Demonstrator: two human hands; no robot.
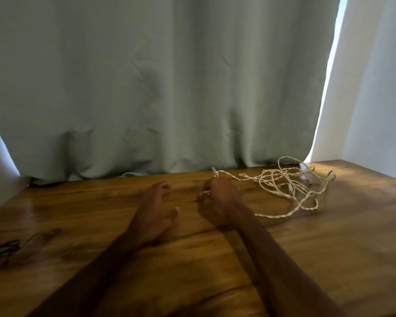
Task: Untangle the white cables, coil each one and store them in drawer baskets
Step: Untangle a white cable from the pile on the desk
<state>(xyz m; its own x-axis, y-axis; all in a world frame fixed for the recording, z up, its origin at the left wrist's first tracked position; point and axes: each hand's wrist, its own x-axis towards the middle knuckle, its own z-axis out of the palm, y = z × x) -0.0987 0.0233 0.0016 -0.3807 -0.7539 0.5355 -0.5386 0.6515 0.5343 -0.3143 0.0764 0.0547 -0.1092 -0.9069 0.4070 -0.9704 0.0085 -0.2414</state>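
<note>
Two bare hands were extended over the brown glossy wooden tabletop (329,259), both forearms reaching in from the near edge. The left hand (154,209) was released: fingers straight, thumb spread, palm down. Whether it touched the wood could not be confirmed. The right hand (217,202) was curled and grasped a strand of the white twisted cables (284,184), with a short cable end projecting beyond its knuckles.

From that grip the strand ran to the right into a loose tangle. The tangle lay on the far right part of the tabletop, near the rear edge, well apart from the left hand. One loop stood up in front of the curtain hem, and another trailed toward the near side, to the right of the right forearm.

The pale grey-green fabric curtain (158,76) hung behind the rear edge, its hem meeting the tabletop. A strip of daylight (329,76) showed along the curtain's right edge, next to the white wall (380,88). A light patch fell on the far right corner of the wood. Blurred dark thin cords (2,247) lay at the left edge.
</note>
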